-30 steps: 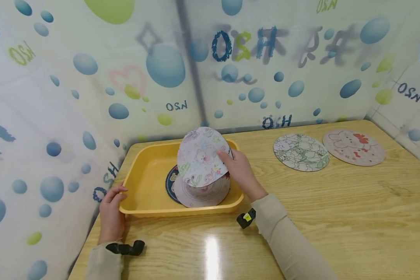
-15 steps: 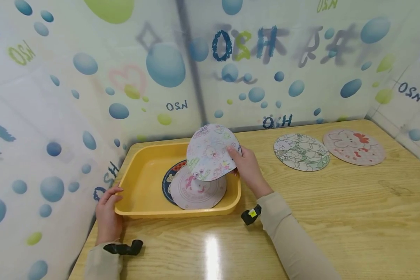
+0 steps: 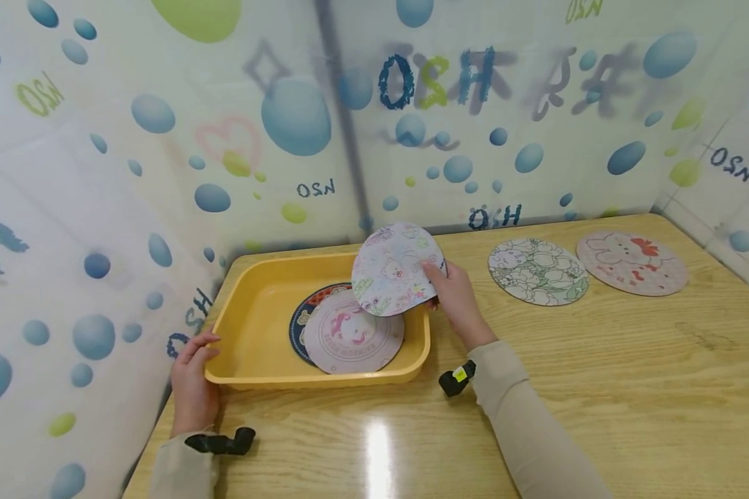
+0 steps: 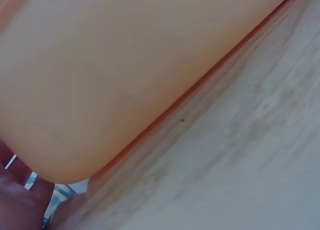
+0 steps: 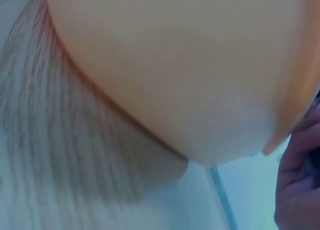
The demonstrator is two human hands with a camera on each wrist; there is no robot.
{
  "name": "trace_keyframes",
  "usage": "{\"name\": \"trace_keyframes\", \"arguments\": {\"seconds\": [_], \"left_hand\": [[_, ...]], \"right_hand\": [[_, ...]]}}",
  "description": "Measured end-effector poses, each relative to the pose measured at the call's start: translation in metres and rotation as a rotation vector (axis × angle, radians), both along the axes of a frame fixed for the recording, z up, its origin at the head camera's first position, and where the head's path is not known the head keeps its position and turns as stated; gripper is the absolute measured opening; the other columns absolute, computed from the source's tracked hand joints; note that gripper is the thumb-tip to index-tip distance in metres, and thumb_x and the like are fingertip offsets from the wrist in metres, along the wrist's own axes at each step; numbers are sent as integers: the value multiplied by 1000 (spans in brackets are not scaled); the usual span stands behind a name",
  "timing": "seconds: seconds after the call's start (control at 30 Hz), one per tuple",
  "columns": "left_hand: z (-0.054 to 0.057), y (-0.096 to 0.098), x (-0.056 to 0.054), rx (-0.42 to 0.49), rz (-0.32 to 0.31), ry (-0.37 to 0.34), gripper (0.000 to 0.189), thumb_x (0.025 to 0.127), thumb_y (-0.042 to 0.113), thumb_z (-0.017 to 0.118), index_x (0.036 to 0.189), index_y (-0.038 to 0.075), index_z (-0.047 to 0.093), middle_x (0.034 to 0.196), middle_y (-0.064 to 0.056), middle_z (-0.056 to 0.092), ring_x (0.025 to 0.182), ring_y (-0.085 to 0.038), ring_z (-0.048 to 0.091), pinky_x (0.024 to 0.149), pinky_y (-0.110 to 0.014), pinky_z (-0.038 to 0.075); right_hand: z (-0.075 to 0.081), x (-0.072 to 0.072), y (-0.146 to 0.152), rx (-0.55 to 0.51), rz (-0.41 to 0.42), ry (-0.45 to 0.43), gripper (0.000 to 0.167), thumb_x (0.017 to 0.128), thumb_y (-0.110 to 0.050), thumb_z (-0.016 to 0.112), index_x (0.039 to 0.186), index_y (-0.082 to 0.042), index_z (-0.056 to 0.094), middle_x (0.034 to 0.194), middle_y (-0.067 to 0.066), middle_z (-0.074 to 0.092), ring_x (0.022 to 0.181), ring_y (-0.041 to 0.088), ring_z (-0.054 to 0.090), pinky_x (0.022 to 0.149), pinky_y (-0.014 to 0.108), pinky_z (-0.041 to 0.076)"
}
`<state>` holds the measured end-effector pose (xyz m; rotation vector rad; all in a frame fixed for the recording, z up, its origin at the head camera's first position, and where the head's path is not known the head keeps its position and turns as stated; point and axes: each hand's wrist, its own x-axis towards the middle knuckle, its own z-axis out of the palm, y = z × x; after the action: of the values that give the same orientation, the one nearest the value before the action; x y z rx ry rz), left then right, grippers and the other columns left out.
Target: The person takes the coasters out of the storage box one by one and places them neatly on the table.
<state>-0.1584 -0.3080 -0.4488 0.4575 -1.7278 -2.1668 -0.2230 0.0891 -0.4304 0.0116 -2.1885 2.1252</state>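
In the head view, my right hand [image 3: 457, 294] pinches a thin round mat [image 3: 394, 267] by its right edge. The mat is whitish with a pastel cartoon print and is held tilted above the right part of a yellow plastic tray [image 3: 243, 326]. My thumb lies on its printed face; the other fingers are mostly hidden behind it. A pink round mat [image 3: 352, 339] lies in the tray, overlapping a dark blue round mat [image 3: 299, 319] with a red patterned part. My left hand [image 3: 195, 378] grips the tray's left rim; the left wrist view shows its fingers [image 4: 42, 190] beside the tray's corner.
Two more round mats lie side by side on the wooden table [image 3: 599, 388] to the right: a green-and-white floral mat [image 3: 538, 272] and a pink rabbit mat [image 3: 632, 262]. A patterned curtain [image 3: 374, 138] with blue and green spots stands behind the table and along its left.
My right hand has moved right with the whitish mat, uncovering more of the pink mat beneath. The tray and my left hand shifted slightly left, then stayed still.
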Motion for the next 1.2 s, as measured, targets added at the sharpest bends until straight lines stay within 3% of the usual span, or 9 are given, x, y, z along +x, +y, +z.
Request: {"name": "trace_keyframes", "arguments": {"seconds": [0.47, 0.9, 1.2], "left_hand": [[-2, 1, 0, -6, 6, 8, 19, 89, 2, 41, 99, -1, 57, 132, -8, 39, 119, -18, 35, 83, -17, 43], [1, 0, 0, 16, 5, -8, 19, 88, 1, 41, 99, 0, 57, 133, -8, 39, 120, -17, 35, 88, -19, 40], [1, 2, 0, 30, 1, -4, 20, 88, 0, 40, 97, 0, 57, 132, -9, 39, 119, -18, 35, 88, -20, 41]], "right_hand": [[-19, -8, 17, -67, 0, -129, 41, 89, -44, 45, 113, -11, 53, 75, 3, 59, 51, 12, 47, 48, 24, 42], [-21, -9, 20, -83, -14, -117, 42, 90, -44, 43, 114, -11, 53, 77, 4, 59, 53, 11, 47, 47, 22, 40], [-26, -12, 28, -177, -82, -113, 42, 89, -43, 46, 114, -10, 52, 78, 1, 60, 52, 10, 46, 45, 20, 38]]}}
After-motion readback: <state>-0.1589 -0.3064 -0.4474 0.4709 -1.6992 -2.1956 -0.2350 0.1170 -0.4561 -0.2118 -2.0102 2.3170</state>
